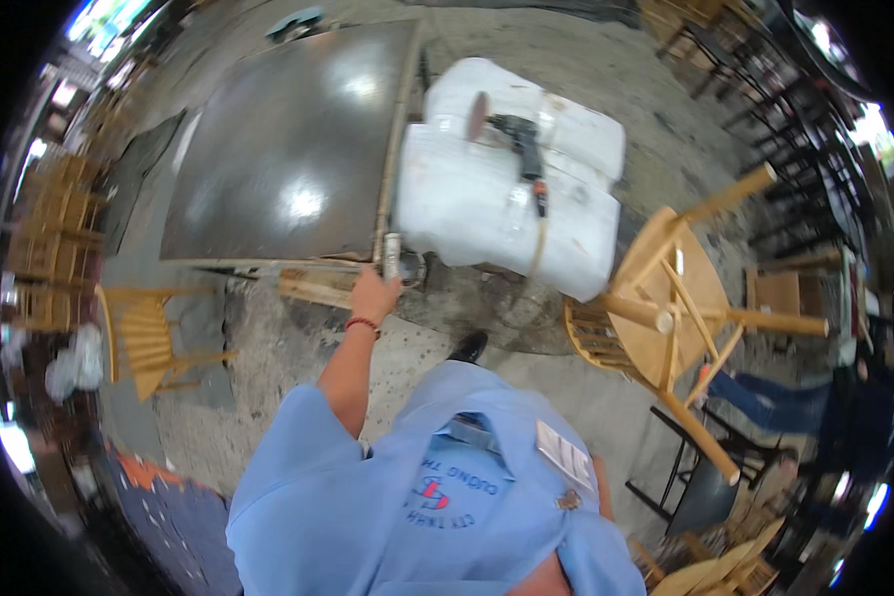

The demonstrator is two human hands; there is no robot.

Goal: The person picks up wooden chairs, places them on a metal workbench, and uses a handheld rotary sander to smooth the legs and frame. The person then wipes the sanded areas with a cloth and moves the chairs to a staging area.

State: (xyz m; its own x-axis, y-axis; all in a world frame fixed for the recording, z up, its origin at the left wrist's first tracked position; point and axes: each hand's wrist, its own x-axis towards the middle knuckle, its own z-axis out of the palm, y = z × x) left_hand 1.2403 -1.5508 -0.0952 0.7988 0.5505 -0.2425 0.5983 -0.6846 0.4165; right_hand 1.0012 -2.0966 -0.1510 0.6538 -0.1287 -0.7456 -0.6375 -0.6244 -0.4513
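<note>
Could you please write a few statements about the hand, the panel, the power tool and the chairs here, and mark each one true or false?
1. The left hand reaches to the near corner of the dark panel. True.
2. The power sander lies on the dark panel. False: it lies on the white wrapped bundle beside the panel.
3. The wooden chair at the right is overturned, legs sticking out. True.
4. The left wrist is bare. False: it wears a red bracelet.
5. The right hand holds the sander. False: no hand touches the sander, and the right hand is out of view.
</note>
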